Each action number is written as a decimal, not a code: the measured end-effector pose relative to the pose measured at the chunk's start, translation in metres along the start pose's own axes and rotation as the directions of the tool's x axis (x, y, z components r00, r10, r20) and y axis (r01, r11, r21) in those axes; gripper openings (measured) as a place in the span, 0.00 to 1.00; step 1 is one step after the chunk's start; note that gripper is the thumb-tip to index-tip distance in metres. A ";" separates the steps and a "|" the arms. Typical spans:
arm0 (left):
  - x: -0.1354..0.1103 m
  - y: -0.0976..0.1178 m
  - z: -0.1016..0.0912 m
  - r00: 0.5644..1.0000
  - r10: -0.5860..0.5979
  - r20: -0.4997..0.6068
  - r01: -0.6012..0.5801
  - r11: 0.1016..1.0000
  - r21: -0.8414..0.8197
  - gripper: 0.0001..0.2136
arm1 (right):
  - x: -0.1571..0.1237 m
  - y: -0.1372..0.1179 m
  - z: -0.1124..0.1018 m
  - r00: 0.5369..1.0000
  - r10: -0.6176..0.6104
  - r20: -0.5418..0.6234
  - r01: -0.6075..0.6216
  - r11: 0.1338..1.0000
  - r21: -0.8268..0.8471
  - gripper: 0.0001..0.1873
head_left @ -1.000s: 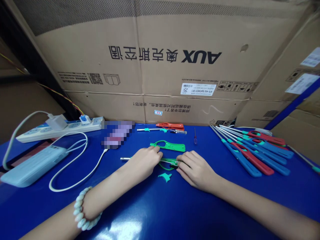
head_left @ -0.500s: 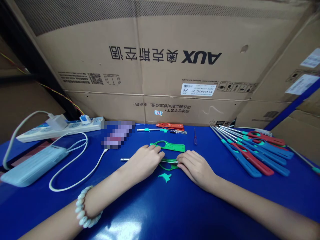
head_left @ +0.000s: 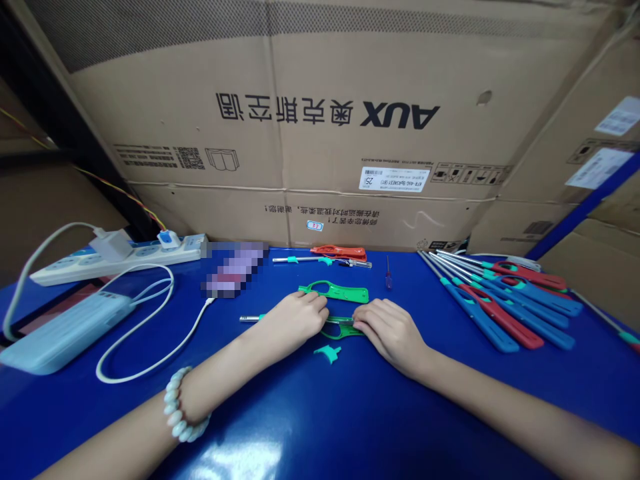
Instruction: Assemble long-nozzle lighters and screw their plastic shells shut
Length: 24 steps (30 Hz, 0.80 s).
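A green utility lighter (head_left: 345,329) lies crosswise on the blue table, its inner parts partly showing. Its metal tube (head_left: 249,319) sticks out to the left of my left hand (head_left: 299,319), whose curled fingers hold the front of the body. My right hand (head_left: 391,335) has its fingers pinched on the handle end and covers it. Just below the lighter rests a loose teal trigger (head_left: 329,353). Behind my hands is a separate green half shell (head_left: 343,292) with a finger loop.
Several finished-looking red and blue lighters (head_left: 505,297) fan out at right. A small screwdriver (head_left: 389,275), an orange shell (head_left: 339,253) and a second metal tube (head_left: 285,259) lie at the back. A power bank (head_left: 70,333), cable and power strip (head_left: 150,253) occupy the left. Cardboard (head_left: 320,153) walls the rear.
The view has shifted slightly. Both hands stay on the green lighter, with only small finger movement, and my left forearm has turned a little. The other parts lie where they were.
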<state>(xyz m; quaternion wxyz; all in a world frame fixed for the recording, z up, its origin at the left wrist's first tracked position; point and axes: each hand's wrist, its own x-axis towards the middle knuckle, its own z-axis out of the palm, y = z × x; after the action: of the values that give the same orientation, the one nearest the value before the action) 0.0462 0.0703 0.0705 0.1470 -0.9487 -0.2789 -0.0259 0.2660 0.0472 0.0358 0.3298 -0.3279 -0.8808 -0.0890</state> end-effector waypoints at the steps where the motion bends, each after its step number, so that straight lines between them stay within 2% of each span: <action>1: 0.000 0.000 0.000 1.000 -0.001 0.003 0.001 1.000 0.004 0.06 | 0.000 0.000 0.000 1.000 -0.001 -0.005 0.001 1.000 -0.002 0.11; 5: 0.000 -0.001 0.003 1.000 -0.005 -0.006 0.005 1.000 0.016 0.06 | 0.001 0.000 -0.001 1.000 0.007 0.007 -0.007 1.000 -0.021 0.11; 12: 0.000 -0.002 0.011 0.998 -0.001 -0.065 0.001 1.000 0.015 0.06 | 0.001 -0.001 -0.005 0.991 0.009 0.134 -0.013 1.000 0.026 0.10; 17: 0.001 -0.001 0.010 0.998 -0.004 -0.068 0.004 1.000 0.004 0.07 | 0.001 -0.003 -0.006 0.989 -0.024 0.149 0.017 0.999 0.043 0.07; 24: 0.000 -0.002 0.014 0.996 -0.018 -0.083 0.017 1.000 -0.018 0.08 | 0.005 -0.005 -0.007 0.979 0.094 0.180 -0.117 0.986 0.118 0.05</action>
<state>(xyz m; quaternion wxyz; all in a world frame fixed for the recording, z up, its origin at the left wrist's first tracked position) 0.0451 0.0757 0.0575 0.1498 -0.9455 -0.2807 -0.0690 0.2634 0.0432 0.0450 0.2766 -0.3588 -0.8914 0.0144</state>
